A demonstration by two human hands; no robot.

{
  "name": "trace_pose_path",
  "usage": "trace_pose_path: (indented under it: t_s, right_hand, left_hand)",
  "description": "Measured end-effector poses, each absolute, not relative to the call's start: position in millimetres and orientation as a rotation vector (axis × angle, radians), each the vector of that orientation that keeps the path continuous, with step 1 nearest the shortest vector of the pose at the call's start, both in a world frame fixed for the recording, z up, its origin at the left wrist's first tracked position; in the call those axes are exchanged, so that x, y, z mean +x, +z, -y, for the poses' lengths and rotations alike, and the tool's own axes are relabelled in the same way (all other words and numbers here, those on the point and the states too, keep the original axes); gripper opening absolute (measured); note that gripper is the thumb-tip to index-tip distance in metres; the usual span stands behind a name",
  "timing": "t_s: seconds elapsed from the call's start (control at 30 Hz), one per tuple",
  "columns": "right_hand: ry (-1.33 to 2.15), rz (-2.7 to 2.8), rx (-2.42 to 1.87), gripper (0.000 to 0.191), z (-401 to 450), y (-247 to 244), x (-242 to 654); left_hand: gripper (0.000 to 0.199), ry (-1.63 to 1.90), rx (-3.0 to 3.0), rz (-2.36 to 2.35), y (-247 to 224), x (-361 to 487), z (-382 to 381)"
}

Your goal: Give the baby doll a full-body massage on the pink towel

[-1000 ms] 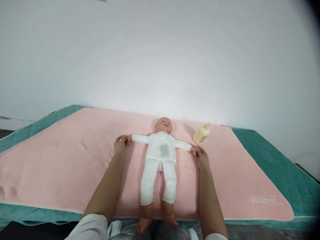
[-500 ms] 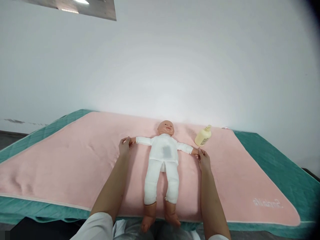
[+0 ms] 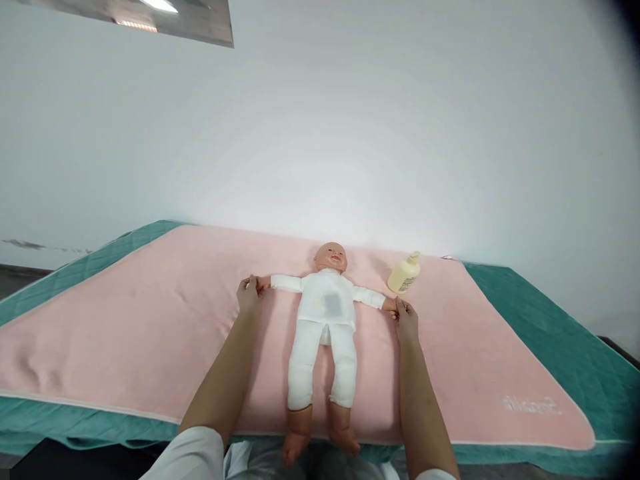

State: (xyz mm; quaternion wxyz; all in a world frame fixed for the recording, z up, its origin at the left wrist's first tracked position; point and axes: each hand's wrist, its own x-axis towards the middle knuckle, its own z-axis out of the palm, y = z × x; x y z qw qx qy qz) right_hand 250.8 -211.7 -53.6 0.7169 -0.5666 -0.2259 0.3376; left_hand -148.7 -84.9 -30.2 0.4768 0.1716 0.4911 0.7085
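A baby doll [image 3: 327, 300] with a white cloth body lies on its back on a pink blanket [image 3: 165, 320], arms spread and bare feet toward me. My left hand [image 3: 249, 293] is closed round the doll's hand on the left side of the view. On the right side, my right hand [image 3: 407, 317] pinches the doll's other hand between its fingers. A grey patch shows on the doll's chest. Just beyond my right hand, a pale yellow pump bottle [image 3: 404, 273] stands tilted in the view.
The pink blanket lies over a green quilted cover [image 3: 555, 333] that shows at both sides and along the front edge. A white wall [image 3: 320, 133] rises right behind. Dark material is below the front edge at left.
The view has shifted very slightly. Both hands keep their hold on the doll's hands, and the doll lies as before.
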Motion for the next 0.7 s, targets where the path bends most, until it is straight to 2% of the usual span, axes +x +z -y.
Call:
trace_pose_path:
  t_s: [0.37, 0.7]
  right_hand:
    - [0.75, 0.49, -1.223, 0.042, 208.4, -59.2, 251.7]
    - [0.773, 0.493, -1.185, 0.04, 207.3, -61.8, 252.4]
  left_hand:
    - [0.025, 1.723, 0.422, -1.209, -31.9, -148.8, 84.0]
    - [0.012, 1.709, 0.459, -1.249, -39.5, -151.2, 78.3]
